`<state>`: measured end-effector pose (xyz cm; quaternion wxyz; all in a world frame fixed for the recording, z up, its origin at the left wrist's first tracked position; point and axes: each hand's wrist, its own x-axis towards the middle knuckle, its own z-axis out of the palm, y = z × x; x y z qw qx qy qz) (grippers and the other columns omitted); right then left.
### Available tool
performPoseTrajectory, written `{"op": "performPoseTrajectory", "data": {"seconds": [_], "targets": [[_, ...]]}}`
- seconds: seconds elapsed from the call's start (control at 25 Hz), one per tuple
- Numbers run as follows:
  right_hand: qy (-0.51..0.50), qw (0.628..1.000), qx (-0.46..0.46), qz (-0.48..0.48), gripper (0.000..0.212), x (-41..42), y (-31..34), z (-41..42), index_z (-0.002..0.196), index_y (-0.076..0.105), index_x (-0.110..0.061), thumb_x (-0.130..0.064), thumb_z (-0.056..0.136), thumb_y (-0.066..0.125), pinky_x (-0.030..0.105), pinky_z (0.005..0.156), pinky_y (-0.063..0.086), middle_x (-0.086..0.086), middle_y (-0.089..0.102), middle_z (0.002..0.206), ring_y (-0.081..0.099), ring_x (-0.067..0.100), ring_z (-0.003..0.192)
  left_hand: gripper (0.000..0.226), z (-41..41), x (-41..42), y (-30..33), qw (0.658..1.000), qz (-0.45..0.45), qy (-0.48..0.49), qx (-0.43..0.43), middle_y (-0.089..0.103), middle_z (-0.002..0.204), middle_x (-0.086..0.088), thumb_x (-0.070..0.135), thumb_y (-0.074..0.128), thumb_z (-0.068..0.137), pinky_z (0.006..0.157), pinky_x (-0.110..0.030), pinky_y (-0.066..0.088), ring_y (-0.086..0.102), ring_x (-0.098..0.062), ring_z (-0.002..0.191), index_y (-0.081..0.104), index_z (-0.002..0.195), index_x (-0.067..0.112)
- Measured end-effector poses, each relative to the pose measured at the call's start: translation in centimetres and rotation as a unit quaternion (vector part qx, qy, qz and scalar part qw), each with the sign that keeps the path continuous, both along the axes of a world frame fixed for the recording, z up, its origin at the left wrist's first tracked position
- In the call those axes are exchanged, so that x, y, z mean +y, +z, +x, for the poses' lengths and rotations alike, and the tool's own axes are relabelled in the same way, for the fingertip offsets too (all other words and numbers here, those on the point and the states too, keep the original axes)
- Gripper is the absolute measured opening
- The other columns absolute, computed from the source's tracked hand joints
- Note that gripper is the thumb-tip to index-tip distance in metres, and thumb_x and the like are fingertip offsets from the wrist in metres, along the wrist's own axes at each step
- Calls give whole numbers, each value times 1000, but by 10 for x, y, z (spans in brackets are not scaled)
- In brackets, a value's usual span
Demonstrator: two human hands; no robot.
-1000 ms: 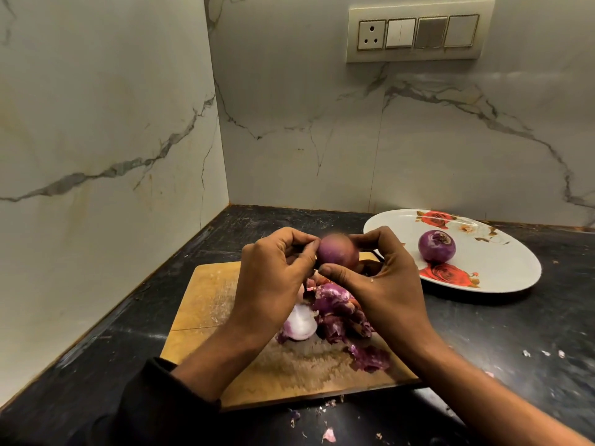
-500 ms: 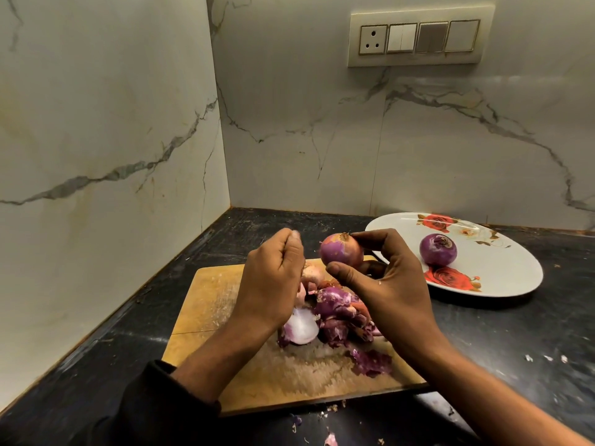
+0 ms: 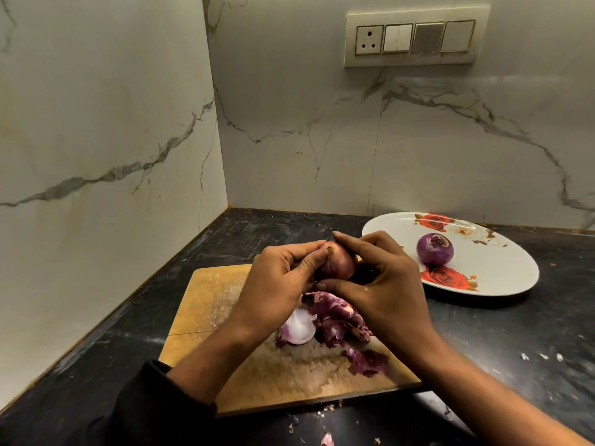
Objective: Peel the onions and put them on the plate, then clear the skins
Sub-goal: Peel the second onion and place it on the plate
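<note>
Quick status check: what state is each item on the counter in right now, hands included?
Onion in hands: held above the board, brown skin still on.
Left hand: grips that onion.
Right hand: grips it too.
Onion on plate: peeled, resting alone.
Plate: flat on the counter.
Skins: piled loose on the board.
Cutting board: flat, littered with scraps.

A dark, black-looking sleeve (image 3: 154,403) covers the left forearm to mid-length; the right forearm (image 3: 502,400) is bare.
</note>
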<state>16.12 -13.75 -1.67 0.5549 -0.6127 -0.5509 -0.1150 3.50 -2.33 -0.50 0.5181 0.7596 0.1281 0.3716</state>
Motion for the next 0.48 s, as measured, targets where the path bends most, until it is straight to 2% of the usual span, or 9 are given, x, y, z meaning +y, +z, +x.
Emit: {"op": "performPoseTrajectory", "data": {"seconds": [0.16, 0.32, 0.48], "targets": [[-11, 1000, -21, -10, 73, 0, -1, -2, 131, 64, -15, -32, 65, 90, 10, 75, 52, -5, 57, 100, 59, 3, 93, 32, -2, -2, -1, 998, 50, 28, 16, 75, 111, 6, 30, 58, 96, 90, -38, 59, 70, -8, 104, 70, 124, 18], [-16, 1000, -17, -15, 74, 1, -1, -3, 131, 64, -15, -36, 64, 88, 12, 75, 53, -6, 57, 100, 58, 4, 93, 28, -1, -3, -4, 985, 140, 95, 23, 74, 111, 9, 27, 56, 100, 88, -29, 59, 68, 0, 103, 69, 124, 21], [-14, 1000, -8, -25, 75, 0, -1, -2, 132, 64, -16, -35, 63, 89, 19, 75, 56, -7, 57, 100, 60, 7, 92, 31, 0, -3, -5, 975, 180, 125, 43, 73, 117, 6, 28, 55, 100, 91, -29, 57, 66, -4, 108, 67, 128, 21]]}}
